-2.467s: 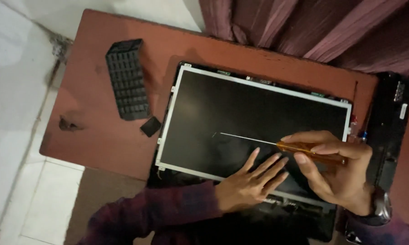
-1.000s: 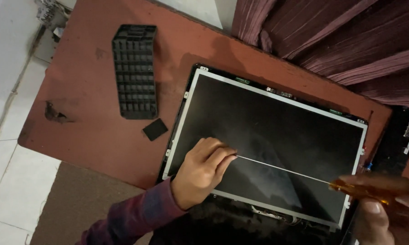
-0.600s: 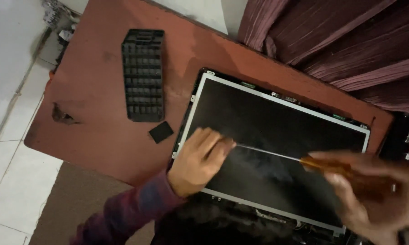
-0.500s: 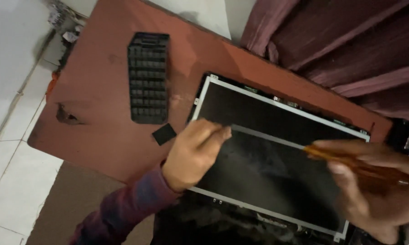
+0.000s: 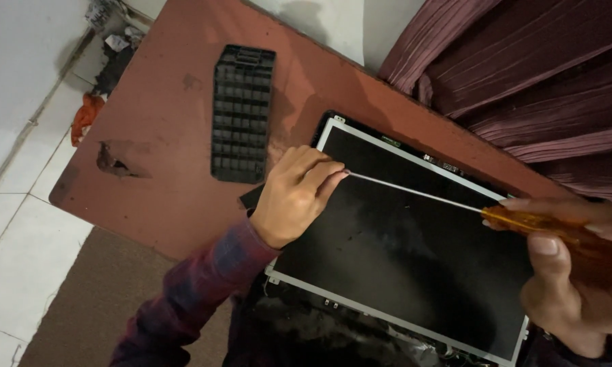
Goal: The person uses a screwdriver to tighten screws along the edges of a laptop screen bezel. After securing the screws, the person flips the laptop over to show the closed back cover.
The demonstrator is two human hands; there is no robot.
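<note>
Gripping the level screwdriver (image 5: pixel 455 204), right hand (image 5: pixel 584 272) clasps handle; left hand (image 5: pixel 295 194) pinches its left-pointing tip.

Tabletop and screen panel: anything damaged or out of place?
Yes. The red-brown table has a gouged patch near its left edge where the surface is chipped away. The screen panel lies bare, skewed to the table edges. A black keyboard piece lies loose beside it.
</note>
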